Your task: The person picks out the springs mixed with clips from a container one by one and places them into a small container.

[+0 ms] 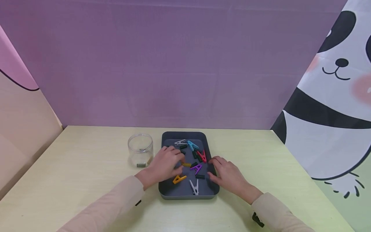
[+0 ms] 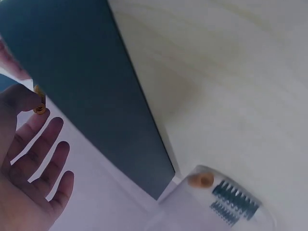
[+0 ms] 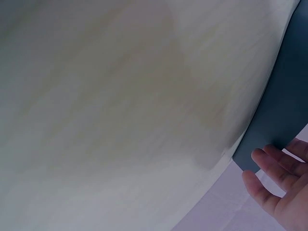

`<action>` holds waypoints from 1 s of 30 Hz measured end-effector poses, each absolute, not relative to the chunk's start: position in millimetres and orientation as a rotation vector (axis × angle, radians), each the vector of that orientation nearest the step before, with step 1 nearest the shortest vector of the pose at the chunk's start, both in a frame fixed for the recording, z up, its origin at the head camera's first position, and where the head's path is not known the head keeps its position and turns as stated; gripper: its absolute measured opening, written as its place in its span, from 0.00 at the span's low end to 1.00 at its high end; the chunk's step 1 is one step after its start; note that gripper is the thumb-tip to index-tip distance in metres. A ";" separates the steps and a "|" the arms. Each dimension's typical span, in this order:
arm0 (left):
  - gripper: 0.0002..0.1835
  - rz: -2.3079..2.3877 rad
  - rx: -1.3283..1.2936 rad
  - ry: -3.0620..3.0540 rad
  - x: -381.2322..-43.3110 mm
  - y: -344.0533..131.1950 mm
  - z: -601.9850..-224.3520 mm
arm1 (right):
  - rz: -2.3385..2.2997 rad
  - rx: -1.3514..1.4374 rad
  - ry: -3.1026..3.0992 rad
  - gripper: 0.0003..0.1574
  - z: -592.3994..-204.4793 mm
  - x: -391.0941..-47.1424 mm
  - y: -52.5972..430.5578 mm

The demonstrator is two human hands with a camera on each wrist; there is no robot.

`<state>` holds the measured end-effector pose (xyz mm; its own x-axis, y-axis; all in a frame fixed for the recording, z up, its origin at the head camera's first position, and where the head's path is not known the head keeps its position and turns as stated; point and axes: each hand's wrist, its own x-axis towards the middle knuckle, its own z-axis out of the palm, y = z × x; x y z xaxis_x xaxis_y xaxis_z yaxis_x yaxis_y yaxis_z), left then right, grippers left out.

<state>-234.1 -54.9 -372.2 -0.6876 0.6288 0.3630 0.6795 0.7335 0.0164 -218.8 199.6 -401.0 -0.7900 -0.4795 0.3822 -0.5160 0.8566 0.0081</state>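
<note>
My left hand (image 1: pixel 166 162) reaches over the grey tray (image 1: pixel 185 193). In the left wrist view its thumb and index finger pinch a yellow spring (image 2: pixel 39 100), the other fingers spread. My right hand (image 1: pixel 230 175) rests at the tray's right rim, fingers touching its side wall (image 3: pixel 281 106). Around the hands in the tray lie a purple clip (image 1: pixel 196 168), an orange clip (image 1: pixel 179 179), a red clip (image 1: pixel 202 156), a blue clip (image 1: pixel 192 145), a white clip (image 1: pixel 195 187), a grey clip (image 1: pixel 181 142) and several dark springs, one a black spring (image 1: pixel 200 176).
A clear round jar (image 1: pixel 140 145) stands on the table left of the tray, behind my left wrist. Inside it are dark springs (image 2: pixel 236 198) and an orange spring (image 2: pixel 201 180). A purple backdrop (image 1: pixel 168 64) rises behind the pale table (image 1: pixel 95 167).
</note>
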 end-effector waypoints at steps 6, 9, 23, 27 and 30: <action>0.06 -0.229 -0.967 -2.583 -235.6 -64.8 -363.7 | 0.141 0.739 -2.647 0.22 -401.3 -219.3 200.4; 0.05 -0.233 -0.946 -2.577 -236.6 -71.3 -358.6 | 0.142 0.735 -2.651 0.22 -401.6 -219.7 200.8; 0.05 -0.309 -0.780 -2.562 -244.3 -106.8 -338.1 | 0.157 0.717 -2.687 0.23 -402.4 -220.5 201.9; 0.05 -0.313 -0.744 -2.551 -246.2 -117.0 -334.3 | 0.155 0.726 -2.683 0.23 -402.6 -220.4 202.0; 0.06 -0.319 -0.719 -2.543 -248.1 -124.9 -332.4 | 0.150 0.731 -2.680 0.23 -402.8 -220.4 202.1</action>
